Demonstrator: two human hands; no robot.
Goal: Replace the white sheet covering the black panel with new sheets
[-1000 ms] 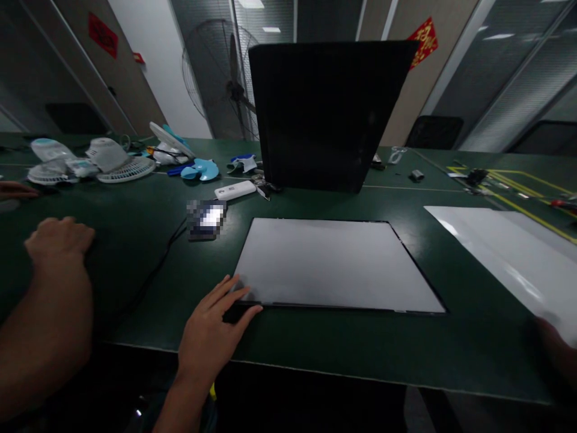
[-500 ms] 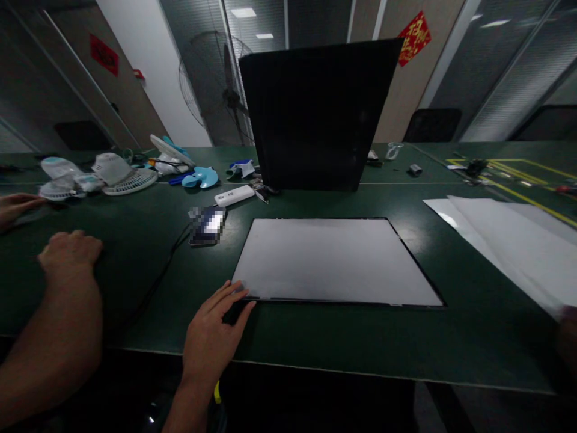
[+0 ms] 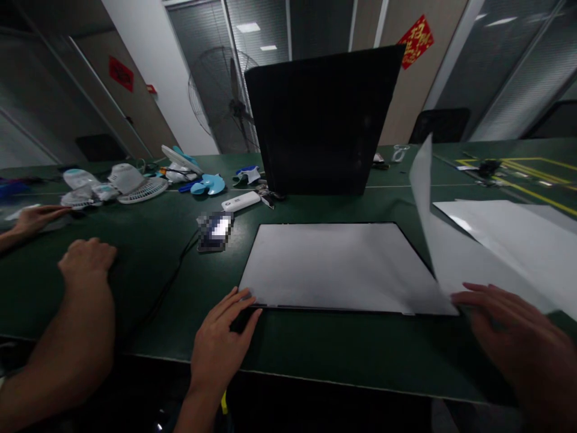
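A flat, black-framed panel with a pale grey-white face point(image 3: 333, 264) lies on the green table in front of me. My left hand point(image 3: 223, 337) rests at its near left corner, fingertips touching the corner and thumb spread apart at the front edge. At the right, my right hand point(image 3: 518, 337), a little blurred, pinches a thin white sheet point(image 3: 469, 258). The sheet stands bent upward, with its tip raised beside the panel's right edge. Its lower edge sits close to the panel's near right corner; whether they touch I cannot tell.
More white sheets point(image 3: 523, 234) lie at the right. Behind the panel stands a large black screen point(image 3: 324, 120). White fan parts point(image 3: 144, 186), a blue fan blade point(image 3: 208, 184), a white stick-shaped device point(image 3: 241, 201) and a pixelated device point(image 3: 215, 231) are left. A co-worker's forearm point(image 3: 81, 319) rests leftmost.
My right hand has come in from the right edge, bringing a white sheet up and leftward to the panel's right side. My left hand stays at the corner. The view has shifted slightly.
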